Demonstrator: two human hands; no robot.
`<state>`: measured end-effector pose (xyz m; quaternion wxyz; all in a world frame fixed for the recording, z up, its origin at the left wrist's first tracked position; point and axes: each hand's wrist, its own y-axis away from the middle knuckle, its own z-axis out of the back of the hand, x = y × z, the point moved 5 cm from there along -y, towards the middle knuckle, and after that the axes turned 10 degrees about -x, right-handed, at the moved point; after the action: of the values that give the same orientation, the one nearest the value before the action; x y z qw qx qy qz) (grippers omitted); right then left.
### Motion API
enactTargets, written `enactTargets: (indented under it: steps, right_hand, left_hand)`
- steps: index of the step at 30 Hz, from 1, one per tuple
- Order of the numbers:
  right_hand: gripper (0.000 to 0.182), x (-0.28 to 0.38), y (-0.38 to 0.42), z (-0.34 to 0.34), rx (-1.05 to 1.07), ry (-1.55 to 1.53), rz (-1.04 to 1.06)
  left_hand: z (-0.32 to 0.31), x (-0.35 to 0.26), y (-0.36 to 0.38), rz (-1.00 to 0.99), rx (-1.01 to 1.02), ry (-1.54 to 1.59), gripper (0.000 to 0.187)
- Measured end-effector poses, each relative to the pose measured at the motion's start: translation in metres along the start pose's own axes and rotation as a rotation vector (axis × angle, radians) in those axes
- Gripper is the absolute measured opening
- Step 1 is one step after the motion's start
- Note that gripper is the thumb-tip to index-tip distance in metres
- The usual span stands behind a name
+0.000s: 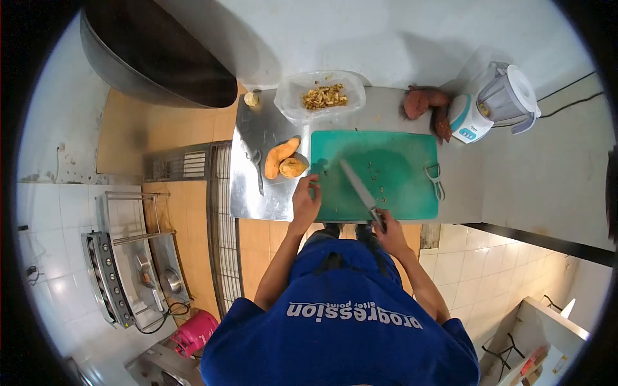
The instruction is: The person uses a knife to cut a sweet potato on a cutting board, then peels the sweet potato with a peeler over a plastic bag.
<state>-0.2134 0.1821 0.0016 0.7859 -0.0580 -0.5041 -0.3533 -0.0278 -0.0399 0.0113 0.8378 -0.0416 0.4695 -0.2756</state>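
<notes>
My right hand (389, 233) is closed around the handle of a kitchen knife (358, 184). The blade points forward and left over a green cutting board (405, 202) scattered with small dark scraps. Beside the board's left edge is my left hand (307, 198), fingers apart and holding nothing. Just ahead of it on the metal table lie a long peeled sweet potato (279, 157) and a shorter peeled piece (293, 168). A peeler (436, 183) rests on the board's right side.
Behind the board sits a clear plastic-lined container (293, 103) of chopped pieces (325, 97). Unpeeled sweet potatoes (418, 103) lie by a blender (473, 119) at back right. A spoon (259, 172) is left on the metal table (251, 204); a small round pale item (251, 98) is at its corner.
</notes>
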Motion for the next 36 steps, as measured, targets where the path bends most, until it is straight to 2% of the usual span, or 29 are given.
enactTargets:
  steps: [2, 6, 8, 9, 11, 12, 13, 15, 16, 18, 21, 23, 24, 26, 28, 30, 31, 33, 35, 36]
  right_hand:
    - [0.040, 0.017, -0.006, -0.021, 0.173, 0.083, 0.192]
    - [0.039, 0.027, -0.010, -0.049, 0.272, 0.121, 0.281]
    - [0.039, 0.024, -0.020, -0.047, 0.204, 0.180, 0.289]
    - [0.039, 0.025, -0.023, -0.045, 0.205, 0.181, 0.298]
    - [0.037, 0.014, -0.029, -0.032, 0.084, 0.134, 0.153]
    - [0.037, 0.008, -0.030, -0.023, 0.086, 0.140, 0.153]
    - [0.037, 0.001, -0.029, -0.011, 0.003, 0.101, 0.137]
    - [0.036, -0.003, -0.025, 0.010, -0.085, 0.069, 0.122]
    - [0.036, 0.006, -0.020, 0.026, -0.133, 0.073, 0.095]
    - [0.036, 0.007, -0.013, 0.041, -0.185, 0.072, 0.061]
    - [0.037, 0.002, -0.007, 0.045, -0.127, 0.002, 0.109]
    - [0.037, 0.012, -0.007, 0.026, 0.066, -0.047, 0.218]
    - [0.037, 0.016, -0.009, 0.017, 0.061, -0.053, 0.212]
    - [0.038, 0.023, -0.013, -0.010, 0.235, -0.022, 0.181]
    - [0.038, 0.017, -0.020, -0.031, 0.230, -0.021, 0.205]
    - [0.038, 0.007, -0.021, -0.036, 0.226, -0.013, 0.218]
    - [0.038, 0.003, -0.023, -0.034, 0.175, -0.022, 0.196]
    - [0.038, -0.002, -0.021, -0.027, 0.124, -0.030, 0.166]
    - [0.039, -0.007, -0.020, -0.005, -0.010, 0.010, 0.004]
    - [0.039, -0.012, -0.021, -0.001, -0.010, 0.013, 0.002]
  left_hand:
    - [0.003, 0.011, -0.005, 0.269, -0.103, 0.103, 0.023]
    - [0.010, 0.011, 0.002, 0.199, -0.110, 0.050, 0.024]
    - [-0.007, 0.016, 0.006, 0.200, 0.082, -0.111, 0.032]
    - [-0.009, 0.010, 0.003, 0.198, 0.073, -0.111, 0.032]
    - [-0.015, -0.023, -0.001, -0.134, -0.021, -0.267, 0.042]
    - [-0.031, -0.025, -0.001, -0.152, 0.126, -0.244, 0.052]
    - [-0.040, -0.032, -0.002, -0.146, 0.132, -0.243, 0.052]
    - [-0.075, -0.063, -0.003, -0.452, 0.264, -0.359, 0.060]
    - [-0.088, -0.072, -0.006, -0.452, 0.263, -0.353, 0.060]
    - [-0.108, -0.092, -0.004, -0.591, 0.398, -0.262, 0.069]
    - [-0.103, -0.096, -0.001, -0.589, 0.391, -0.225, 0.068]
    - [-0.077, -0.078, 0.007, -0.585, 0.395, -0.305, 0.071]
    - [-0.060, -0.067, 0.011, -0.572, 0.389, -0.392, 0.073]
    - [-0.034, -0.051, 0.020, -0.521, 0.453, -0.409, 0.074]
    - [-0.026, -0.040, 0.021, -0.470, 0.511, -0.429, 0.077]
    - [-0.030, -0.034, 0.022, -0.389, 0.558, -0.374, 0.091]
    - [-0.038, -0.035, 0.019, -0.388, 0.562, -0.372, 0.091]
    - [-0.065, -0.041, 0.011, -0.459, 0.586, -0.396, 0.095]
    - [-0.094, -0.058, 0.000, -0.486, 0.615, -0.354, 0.093]
    - [-0.108, -0.067, -0.005, -0.519, 0.634, -0.316, 0.092]
